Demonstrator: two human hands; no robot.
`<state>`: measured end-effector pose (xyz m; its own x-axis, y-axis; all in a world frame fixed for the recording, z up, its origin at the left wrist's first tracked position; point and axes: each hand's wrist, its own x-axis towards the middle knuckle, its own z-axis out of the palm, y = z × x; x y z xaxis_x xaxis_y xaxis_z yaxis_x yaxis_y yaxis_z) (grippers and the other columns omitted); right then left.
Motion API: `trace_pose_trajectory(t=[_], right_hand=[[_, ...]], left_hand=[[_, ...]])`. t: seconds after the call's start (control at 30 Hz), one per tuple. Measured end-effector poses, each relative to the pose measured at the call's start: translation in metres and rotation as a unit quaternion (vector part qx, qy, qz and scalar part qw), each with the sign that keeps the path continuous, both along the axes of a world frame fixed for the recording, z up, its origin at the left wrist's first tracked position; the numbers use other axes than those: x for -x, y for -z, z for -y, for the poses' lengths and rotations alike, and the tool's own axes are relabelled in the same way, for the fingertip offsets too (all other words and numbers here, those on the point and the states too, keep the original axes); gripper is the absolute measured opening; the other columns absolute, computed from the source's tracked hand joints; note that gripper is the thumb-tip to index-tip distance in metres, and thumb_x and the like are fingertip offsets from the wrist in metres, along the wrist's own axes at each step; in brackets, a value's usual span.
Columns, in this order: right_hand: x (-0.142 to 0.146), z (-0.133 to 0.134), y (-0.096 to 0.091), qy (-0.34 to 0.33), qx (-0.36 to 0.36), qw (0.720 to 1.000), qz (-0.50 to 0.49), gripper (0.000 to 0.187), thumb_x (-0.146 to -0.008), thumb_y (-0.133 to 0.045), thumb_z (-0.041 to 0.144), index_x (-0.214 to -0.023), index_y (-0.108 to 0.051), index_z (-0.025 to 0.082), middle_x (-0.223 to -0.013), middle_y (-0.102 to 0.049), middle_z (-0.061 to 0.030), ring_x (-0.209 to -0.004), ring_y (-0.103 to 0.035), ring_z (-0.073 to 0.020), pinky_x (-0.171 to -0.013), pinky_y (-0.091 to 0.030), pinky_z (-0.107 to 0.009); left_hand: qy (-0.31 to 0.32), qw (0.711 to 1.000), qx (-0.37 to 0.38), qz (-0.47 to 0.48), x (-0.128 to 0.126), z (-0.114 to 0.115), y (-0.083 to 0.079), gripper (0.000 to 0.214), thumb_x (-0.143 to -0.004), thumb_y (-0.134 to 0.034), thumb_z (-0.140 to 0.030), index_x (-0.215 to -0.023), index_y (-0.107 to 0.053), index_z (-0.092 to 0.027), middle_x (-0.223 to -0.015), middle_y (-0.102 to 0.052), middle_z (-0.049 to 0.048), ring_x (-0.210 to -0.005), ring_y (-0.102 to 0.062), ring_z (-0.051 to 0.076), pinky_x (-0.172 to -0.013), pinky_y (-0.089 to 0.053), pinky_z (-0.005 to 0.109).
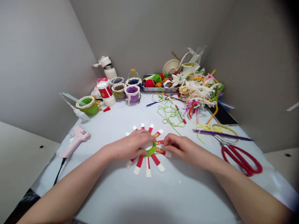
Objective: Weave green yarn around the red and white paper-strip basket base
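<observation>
One hand [129,144] clamped on slit paper cup [147,145], other hand [182,149] pinching strip [160,142]; metal tray [158,90] holds yarn balls [149,83].

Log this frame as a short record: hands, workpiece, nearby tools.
left hand: holding the cut paper cup at its centre
right hand: fingers at a red-and-white strip
workpiece: cup strips splayed flat outward, green yarn around the centre
nearby tools: pink hot glue gun to the left, red-handled scissors to the right
</observation>
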<state>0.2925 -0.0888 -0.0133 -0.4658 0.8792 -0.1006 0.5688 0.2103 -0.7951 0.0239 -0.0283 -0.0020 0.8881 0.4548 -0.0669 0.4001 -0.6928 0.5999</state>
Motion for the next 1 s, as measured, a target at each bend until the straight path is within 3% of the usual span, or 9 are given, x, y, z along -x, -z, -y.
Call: trace_pose_trajectory(t=[0.13, 0.23, 0.43, 0.6, 0.7, 0.87, 1.0], right_hand=[[-0.005, -0.006, 0.001, 0.009, -0.04, 0.999, 0.03, 0.017, -0.098, -0.056, 0.032, -0.097, -0.069, 0.022, -0.073, -0.063, 0.0017, -0.065, -0.054, -0.0146, -0.063, -0.04, -0.026], [-0.007, -0.01, 0.003, -0.006, -0.101, 0.994, 0.048, 0.019, -0.098, -0.056, 0.03, -0.091, -0.071, 0.021, -0.082, -0.07, -0.0024, -0.071, -0.06, -0.0157, -0.068, -0.043, -0.028], [-0.003, -0.01, 0.008, 0.006, -0.141, 0.986, 0.084, 0.02, -0.099, -0.054, 0.022, -0.088, -0.071, 0.021, -0.087, -0.072, -0.0045, -0.076, -0.064, -0.0173, -0.071, -0.046, -0.029], [-0.003, -0.009, 0.01, 0.004, -0.153, 0.984, 0.094, 0.02, -0.099, -0.054, 0.019, -0.089, -0.07, 0.021, -0.09, -0.071, -0.0055, -0.08, -0.065, -0.0184, -0.072, -0.047, -0.03], [-0.004, -0.009, 0.011, -0.002, -0.171, 0.981, 0.092, 0.019, -0.1, -0.054, 0.019, -0.092, -0.071, 0.02, -0.094, -0.069, -0.0057, -0.083, -0.065, -0.0184, -0.074, -0.048, -0.03], [-0.004, -0.004, 0.008, -0.051, -0.199, 0.977, 0.057, 0.023, -0.104, -0.05, 0.018, -0.099, -0.072, 0.021, -0.097, -0.068, -0.0061, -0.087, -0.065, -0.0186, -0.076, -0.049, -0.03], [0.001, 0.003, 0.005, -0.099, -0.185, 0.976, 0.064, 0.028, -0.104, -0.048, 0.014, -0.101, -0.074, 0.021, -0.096, -0.07, -0.0068, -0.087, -0.065, -0.0193, -0.076, -0.05, -0.031]], left_hand=[[0.018, 1.0, 0.008, -0.012, 0.006, -0.004, -0.003, 0.046, -0.09, -0.056, -0.003, -0.128, -0.063, -0.027, -0.133, -0.068, 0.0064, -0.135, -0.053, 0.029, -0.112, -0.044, 0.047], [0.041, 0.999, 0.007, -0.002, 0.009, -0.006, 0.0, 0.047, -0.088, -0.054, 0.001, -0.124, -0.064, -0.026, -0.136, -0.068, 0.0053, -0.134, -0.056, 0.028, -0.114, -0.045, 0.046], [0.015, 1.0, -0.018, -0.008, 0.009, 0.001, -0.004, 0.044, -0.091, -0.058, -0.003, -0.13, -0.061, -0.022, -0.151, -0.054, 0.0116, -0.139, -0.052, 0.03, -0.115, -0.047, 0.045], [-0.038, 0.998, -0.044, -0.024, 0.003, 0.007, -0.007, 0.032, -0.095, -0.071, -0.02, -0.126, -0.067, -0.024, -0.126, -0.057, 0.0101, -0.118, -0.056, 0.029, -0.105, -0.05, 0.043], [-0.04, 0.997, -0.05, -0.03, 0.002, 0.004, -0.006, 0.028, -0.095, -0.068, -0.015, -0.121, -0.069, -0.023, -0.121, -0.059, 0.0095, -0.113, -0.057, 0.028, -0.099, -0.051, 0.042], [0.014, 0.999, -0.045, -0.001, 0.009, -0.006, -0.006, 0.039, -0.091, -0.058, -0.001, -0.121, -0.068, -0.024, -0.13, -0.066, 0.0073, -0.124, -0.056, 0.027, -0.108, -0.046, 0.043], [0.028, 0.999, -0.03, 0.002, 0.014, -0.012, -0.005, 0.037, -0.093, -0.056, -0.001, -0.118, -0.069, -0.024, -0.132, -0.069, 0.0049, -0.129, -0.057, 0.026, -0.115, -0.041, 0.045]])
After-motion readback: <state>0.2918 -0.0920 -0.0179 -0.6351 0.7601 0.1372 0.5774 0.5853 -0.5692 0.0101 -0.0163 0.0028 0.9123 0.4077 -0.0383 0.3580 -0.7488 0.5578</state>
